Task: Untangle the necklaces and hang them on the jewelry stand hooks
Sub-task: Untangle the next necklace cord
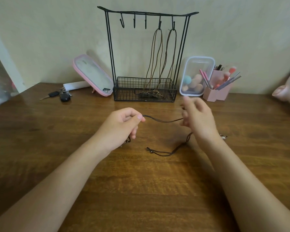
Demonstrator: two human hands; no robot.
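Observation:
A black wire jewelry stand (147, 13) with a basket base stands at the back of the wooden table. Two brown cord necklaces (159, 61) hang from its two right hooks; three left hooks (134, 20) are bare. My left hand (124, 126) pinches a dark cord necklace (162, 121) between thumb and forefinger. The cord runs right to my right hand (197, 118), which is blurred, with its fingers curled at the cord. A loose cord end (166, 152) trails on the table between my wrists. A small metal piece (223, 136) lies right of my right wrist.
A pink-framed mirror (93, 76) leans left of the stand, with keys (59, 95) and a white tube beside it. Right of the stand are a clear box of sponges (197, 75), a pink brush holder (219, 87) and a pink object (288, 91) at the table's right edge.

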